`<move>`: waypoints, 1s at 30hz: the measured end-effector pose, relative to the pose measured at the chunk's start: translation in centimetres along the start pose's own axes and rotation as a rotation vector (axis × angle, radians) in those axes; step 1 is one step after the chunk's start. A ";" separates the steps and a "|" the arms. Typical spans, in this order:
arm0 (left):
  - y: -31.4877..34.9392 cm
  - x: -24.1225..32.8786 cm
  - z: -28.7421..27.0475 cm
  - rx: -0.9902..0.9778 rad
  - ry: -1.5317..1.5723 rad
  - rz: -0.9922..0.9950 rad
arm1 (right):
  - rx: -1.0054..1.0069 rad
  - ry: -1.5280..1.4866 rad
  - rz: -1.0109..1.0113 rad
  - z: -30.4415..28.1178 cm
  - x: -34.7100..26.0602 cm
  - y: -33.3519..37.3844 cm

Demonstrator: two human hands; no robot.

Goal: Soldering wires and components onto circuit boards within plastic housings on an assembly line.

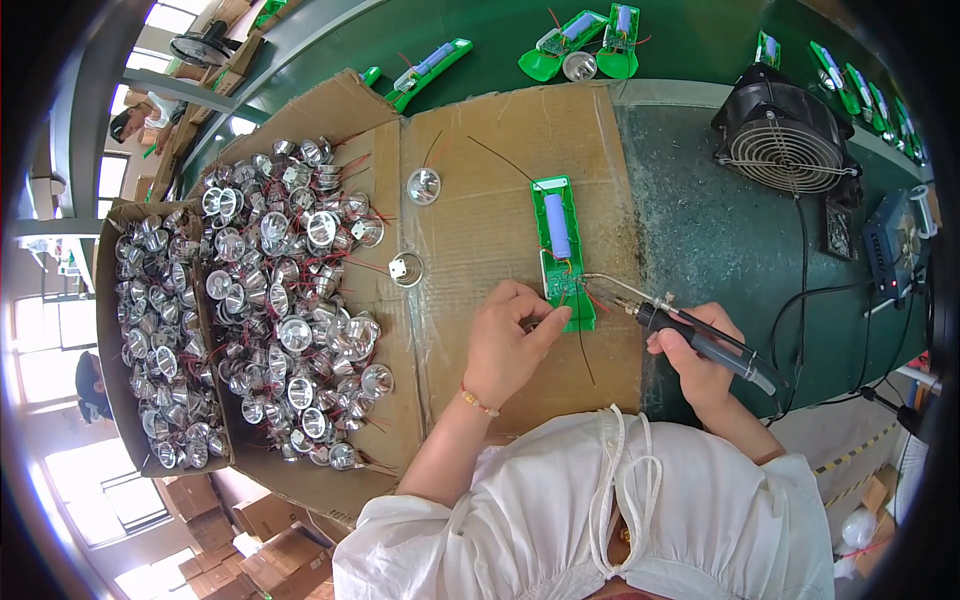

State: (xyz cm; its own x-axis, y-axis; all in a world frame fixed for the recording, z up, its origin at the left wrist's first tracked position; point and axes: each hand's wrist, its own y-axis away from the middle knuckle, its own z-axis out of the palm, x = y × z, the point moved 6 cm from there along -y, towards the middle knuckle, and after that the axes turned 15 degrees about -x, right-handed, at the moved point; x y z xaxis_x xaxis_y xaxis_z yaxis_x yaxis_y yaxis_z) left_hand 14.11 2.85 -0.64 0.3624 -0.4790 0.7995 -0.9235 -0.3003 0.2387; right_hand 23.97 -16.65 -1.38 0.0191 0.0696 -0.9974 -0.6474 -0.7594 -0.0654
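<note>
An open green plastic housing (585,320) lies lengthwise on the cardboard sheet, with a purple cylindrical battery (557,225) and a small green circuit board (563,284) inside. My left hand (508,335) is at the housing's near end, thumb and finger pinched on a thin wire beside the board. In my right hand (705,368) is a soldering iron (690,338) with a thin metal feed tube along it. Its tip meets the board's right side. Red wires show near the tip, and a dark wire trails below the housing.
Cardboard boxes (385,140) at left hold many silver reflector cups (275,230). Two loose reflectors (424,186) sit on the cardboard sheet (480,150). A black fan (785,145) stands at back right, a soldering station (885,245) with cables at far right. More green housings (430,70) line the back.
</note>
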 end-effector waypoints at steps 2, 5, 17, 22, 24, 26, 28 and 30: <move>0.1 -0.2 0.1 0.000 0.032 -0.004 | 0.028 -0.100 0.020 0.0 0.1 -0.2; 0.3 -0.5 0.1 0.066 0.116 -0.035 | 0.045 -0.155 0.036 0.3 0.4 -0.4; -0.3 -0.9 0.0 0.062 0.063 -0.073 | -0.011 -0.049 0.073 1.4 0.6 -1.0; -0.4 -1.0 -0.1 0.069 0.048 -0.067 | 0.001 -0.105 0.110 1.5 0.7 -1.1; -0.4 -0.9 -0.1 0.071 0.051 -0.067 | 0.004 -0.122 0.113 1.6 0.6 -1.0; -0.5 -0.8 -0.1 0.073 0.055 -0.065 | 0.034 -0.115 0.070 1.2 0.3 -0.7; -0.5 -0.9 -0.2 0.063 0.064 -0.076 | 0.033 -0.112 0.051 1.0 0.1 -0.6; -0.4 -1.0 -0.2 0.064 0.044 -0.073 | 0.036 -0.106 0.029 0.7 0.1 -0.6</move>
State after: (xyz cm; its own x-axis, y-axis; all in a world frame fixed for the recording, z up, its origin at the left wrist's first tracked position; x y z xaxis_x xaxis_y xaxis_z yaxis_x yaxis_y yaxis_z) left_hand 14.11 3.58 -1.40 0.4217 -0.4174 0.8049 -0.8842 -0.3859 0.2631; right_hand 23.80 -15.76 -1.37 -0.0798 0.1172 -0.9899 -0.6733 -0.7387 -0.0332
